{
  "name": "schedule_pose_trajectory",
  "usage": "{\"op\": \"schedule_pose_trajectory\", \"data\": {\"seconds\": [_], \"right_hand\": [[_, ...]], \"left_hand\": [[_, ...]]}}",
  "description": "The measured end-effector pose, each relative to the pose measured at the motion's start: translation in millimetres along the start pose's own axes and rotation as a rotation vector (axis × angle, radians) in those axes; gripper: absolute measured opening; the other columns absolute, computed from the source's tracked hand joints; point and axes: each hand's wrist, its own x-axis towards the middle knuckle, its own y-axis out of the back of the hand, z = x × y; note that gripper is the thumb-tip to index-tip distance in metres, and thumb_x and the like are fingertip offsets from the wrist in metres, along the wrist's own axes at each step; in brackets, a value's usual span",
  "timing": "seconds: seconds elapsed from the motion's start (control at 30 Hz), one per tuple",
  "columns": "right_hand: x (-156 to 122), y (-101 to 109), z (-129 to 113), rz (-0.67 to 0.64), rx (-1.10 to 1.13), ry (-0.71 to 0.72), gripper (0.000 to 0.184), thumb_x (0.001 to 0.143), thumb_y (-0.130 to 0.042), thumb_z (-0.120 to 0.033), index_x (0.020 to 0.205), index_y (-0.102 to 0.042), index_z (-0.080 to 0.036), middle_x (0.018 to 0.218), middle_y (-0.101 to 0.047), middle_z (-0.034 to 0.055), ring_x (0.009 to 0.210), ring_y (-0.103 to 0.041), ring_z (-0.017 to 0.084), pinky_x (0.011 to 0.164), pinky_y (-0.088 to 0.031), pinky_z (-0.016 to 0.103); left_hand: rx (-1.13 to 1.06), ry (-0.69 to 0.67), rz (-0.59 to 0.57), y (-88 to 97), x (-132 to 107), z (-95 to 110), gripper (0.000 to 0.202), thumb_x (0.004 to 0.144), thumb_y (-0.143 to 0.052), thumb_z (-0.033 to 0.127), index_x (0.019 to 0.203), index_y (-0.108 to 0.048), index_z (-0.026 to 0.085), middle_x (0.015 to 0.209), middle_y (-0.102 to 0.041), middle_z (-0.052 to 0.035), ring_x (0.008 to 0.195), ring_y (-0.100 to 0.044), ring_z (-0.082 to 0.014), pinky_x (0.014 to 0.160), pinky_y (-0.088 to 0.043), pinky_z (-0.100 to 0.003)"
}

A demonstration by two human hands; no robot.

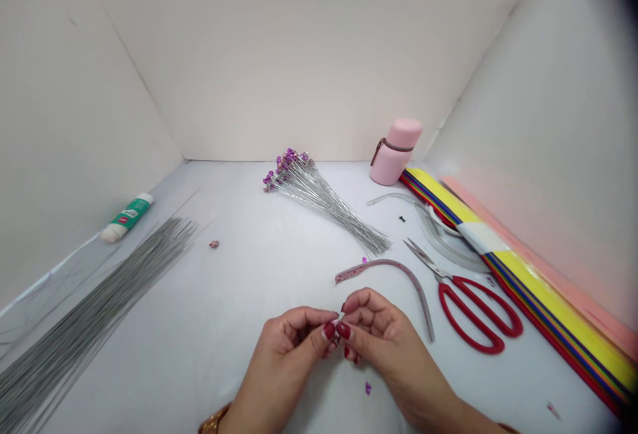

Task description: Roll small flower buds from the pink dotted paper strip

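Observation:
My left hand (300, 344) and my right hand (381, 334) meet at the front middle of the table. Thumbs and fingers of both pinch a tiny pale pinkish piece (341, 318), mostly covered by the fingertips. Just behind my right hand, a curved strip with small pink pieces in it (399, 266) lies on the table. A purple bit (367, 388) rests near my right wrist, and another purple bit (364, 260) is beyond the strip. Farther back lies a bundle of silvery wire stems (333, 205) with purple and pinkish tips.
Red-handled scissors (443, 274) lie partly open at right, beside stacked coloured sheets (503, 261) and a clear curved strip (443, 244). A pink bottle (395, 152) stands at the back. Grey wires (114, 281), a glue stick (128, 217) and a small pink piece (214, 244) are at left.

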Motion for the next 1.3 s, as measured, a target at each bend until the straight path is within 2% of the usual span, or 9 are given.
{"op": "schedule_pose_trajectory", "data": {"seconds": [0.43, 0.53, 0.7, 0.8, 0.9, 1.1, 1.3], "right_hand": [[-0.2, 1.9, 0.9, -0.02, 0.022, 0.011, 0.02, 0.072, -0.066, -0.023, 0.085, -0.051, -0.017, 0.058, -0.052, -0.0064, 0.05, -0.047, 0.005, 0.051, -0.035, 0.017], [-0.1, 2.5, 1.9, -0.033, -0.012, 0.012, 0.019, 0.074, -0.064, -0.024, 0.086, -0.051, -0.017, 0.057, -0.052, -0.006, 0.05, -0.047, 0.006, 0.05, -0.035, 0.018], [-1.5, 2.5, 0.7, -0.037, -0.034, 0.025, 0.015, 0.077, -0.06, -0.025, 0.087, -0.05, -0.017, 0.059, -0.053, -0.0054, 0.052, -0.048, 0.006, 0.05, -0.036, 0.018], [-2.0, 1.9, -0.9, -0.034, -0.033, 0.025, 0.016, 0.078, -0.059, -0.024, 0.088, -0.049, -0.017, 0.059, -0.053, -0.0055, 0.051, -0.048, 0.006, 0.051, -0.037, 0.017], [-1.9, 1.5, -1.0, 0.0, -0.045, 0.032, 0.018, 0.076, -0.06, -0.024, 0.089, -0.049, -0.018, 0.058, -0.053, -0.0063, 0.05, -0.048, 0.005, 0.05, -0.037, 0.017], [-2.4, 2.1, 4.1, 0.02, -0.122, 0.025, 0.018, 0.075, -0.06, -0.025, 0.089, -0.049, -0.02, 0.057, -0.051, -0.007, 0.049, -0.045, 0.006, 0.048, -0.037, 0.018], [-1.9, 3.6, 5.9, -0.05, -0.129, 0.055, 0.018, 0.079, -0.056, -0.031, 0.09, -0.048, -0.019, 0.059, -0.052, -0.005, 0.051, -0.047, 0.008, 0.048, -0.036, 0.019]], "left_hand": [[0.075, -0.13, -0.111, 3.0, 0.2, -5.9, 0.015, 0.074, -0.061, 0.021, 0.087, -0.065, 0.014, 0.075, -0.067, -0.0049, 0.072, -0.06, -0.016, 0.068, -0.047, -0.026], [0.145, -0.154, -0.097, 4.1, 0.4, -7.0, 0.014, 0.076, -0.059, 0.022, 0.085, -0.065, 0.014, 0.076, -0.067, -0.006, 0.072, -0.061, -0.0176, 0.069, -0.048, -0.028], [0.15, -0.125, -0.112, 6.7, 3.5, -6.3, 0.015, 0.076, -0.058, 0.02, 0.087, -0.065, 0.013, 0.076, -0.068, -0.0066, 0.074, -0.061, -0.019, 0.071, -0.047, -0.031], [0.147, -0.105, -0.105, 6.9, 4.5, -7.0, 0.018, 0.075, -0.058, 0.02, 0.091, -0.065, 0.013, 0.084, -0.068, -0.0086, 0.077, -0.06, -0.0193, 0.074, -0.046, -0.032], [0.185, -0.139, -0.113, 6.6, 3.9, -8.8, 0.021, 0.075, -0.058, 0.019, 0.094, -0.064, 0.013, 0.087, -0.066, -0.0091, 0.078, -0.06, -0.0194, 0.073, -0.047, -0.031], [0.357, -0.266, -0.089, 6.6, -0.4, -13.6, 0.02, 0.077, -0.056, 0.02, 0.094, -0.064, 0.015, 0.082, -0.062, -0.0077, 0.071, -0.059, -0.0176, 0.065, -0.048, -0.028], [0.316, -0.297, -0.121, 6.7, -2.0, -9.2, 0.021, 0.082, -0.05, 0.021, 0.098, -0.064, 0.018, 0.082, -0.059, -0.006, 0.075, -0.058, -0.0173, 0.069, -0.046, -0.028]]}}
